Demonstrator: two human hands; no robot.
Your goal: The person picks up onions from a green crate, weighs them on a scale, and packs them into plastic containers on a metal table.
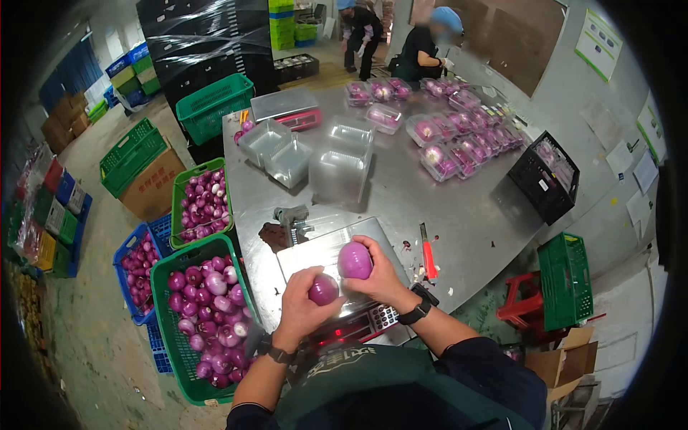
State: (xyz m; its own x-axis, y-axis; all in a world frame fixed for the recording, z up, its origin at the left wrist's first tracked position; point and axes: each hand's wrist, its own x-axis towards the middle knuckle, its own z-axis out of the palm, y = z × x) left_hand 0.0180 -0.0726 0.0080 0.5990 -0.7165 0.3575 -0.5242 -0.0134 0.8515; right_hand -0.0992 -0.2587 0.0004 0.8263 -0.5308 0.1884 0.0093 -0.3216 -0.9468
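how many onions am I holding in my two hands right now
2: a darker onion in your left hand and a paler onion in your right hand. No third shows, though your fingers hide part of the view.

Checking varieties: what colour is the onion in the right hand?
Purple; the onion shows best in the head view.

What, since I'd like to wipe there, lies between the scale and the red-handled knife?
In the head view, small dark scraps lie on the metal table between scale and knife.
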